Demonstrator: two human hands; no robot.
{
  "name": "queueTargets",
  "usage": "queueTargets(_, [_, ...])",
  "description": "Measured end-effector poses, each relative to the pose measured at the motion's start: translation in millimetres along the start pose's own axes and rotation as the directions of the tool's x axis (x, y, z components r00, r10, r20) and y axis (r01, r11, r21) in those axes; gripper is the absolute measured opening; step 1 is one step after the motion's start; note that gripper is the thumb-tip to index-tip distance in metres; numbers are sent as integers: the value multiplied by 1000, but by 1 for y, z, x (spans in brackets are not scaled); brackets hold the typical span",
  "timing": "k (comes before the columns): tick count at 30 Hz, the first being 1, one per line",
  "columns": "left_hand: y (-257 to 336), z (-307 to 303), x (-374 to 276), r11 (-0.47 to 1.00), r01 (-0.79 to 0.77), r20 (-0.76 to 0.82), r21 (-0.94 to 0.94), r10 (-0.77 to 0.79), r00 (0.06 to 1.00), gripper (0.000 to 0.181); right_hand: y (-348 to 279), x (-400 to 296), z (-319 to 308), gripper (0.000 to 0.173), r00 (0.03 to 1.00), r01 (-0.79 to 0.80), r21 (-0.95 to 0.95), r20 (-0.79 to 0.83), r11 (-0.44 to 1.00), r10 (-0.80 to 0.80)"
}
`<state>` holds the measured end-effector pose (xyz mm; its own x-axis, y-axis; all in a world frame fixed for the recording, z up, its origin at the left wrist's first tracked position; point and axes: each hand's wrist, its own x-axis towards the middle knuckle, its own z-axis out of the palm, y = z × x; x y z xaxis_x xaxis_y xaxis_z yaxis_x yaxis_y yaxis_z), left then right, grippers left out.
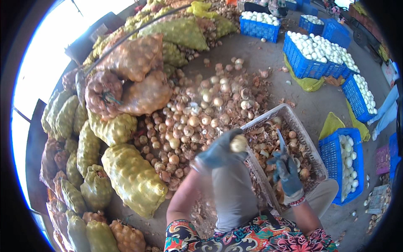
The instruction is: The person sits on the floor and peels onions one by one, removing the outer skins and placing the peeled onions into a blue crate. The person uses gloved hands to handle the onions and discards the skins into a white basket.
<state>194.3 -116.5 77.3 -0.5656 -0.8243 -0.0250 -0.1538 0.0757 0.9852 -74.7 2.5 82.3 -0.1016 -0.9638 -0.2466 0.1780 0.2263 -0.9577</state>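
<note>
My left hand [217,150], in a blue-grey work glove, is closed around a yellowish onion [238,144] beside the near left rim of a plastic crate [288,111]. My right hand [288,174], gloved too and with a red bracelet at the wrist, grips a knife [281,140]; its blade points away from me over the crate. The knife's handle is mostly hidden by my fingers. Inside the crate are loose onion skins [259,138] and several brown onions [292,134]. The crate stands between my legs.
A heap of unpeeled onions [189,126] spreads over the floor ahead and left. Full mesh sacks [133,179] are piled along the left side. Blue crates of peeled onions [341,167] stand on the right and far right. Another person's leg [387,107] shows at the right edge.
</note>
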Motion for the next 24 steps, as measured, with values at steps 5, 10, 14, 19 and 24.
queueTargets(5, [38,123,20,801,-361,126,477,344,930,89,2,-19,-33,38,994,-106,216,61,971,95])
queueTargets(10, [37,184,12,909,-408,321,90,361,875,72,66,-61,-123,51,945,-312,604,276,734,174])
queueTargets(14, [-31,188,25,846,-410,330,340,301,895,55,98,-84,-160,59,950,-273,709,306,651,65])
queueTargets(19, [-13,195,19,594,-210,42,777,284,958,62,81,-96,-172,54,992,-113,635,31,764,121])
queueTargets(24, [25,246,-12,989,142,164,47,-148,975,68,40,-105,-163,45,999,-46,428,17,903,43])
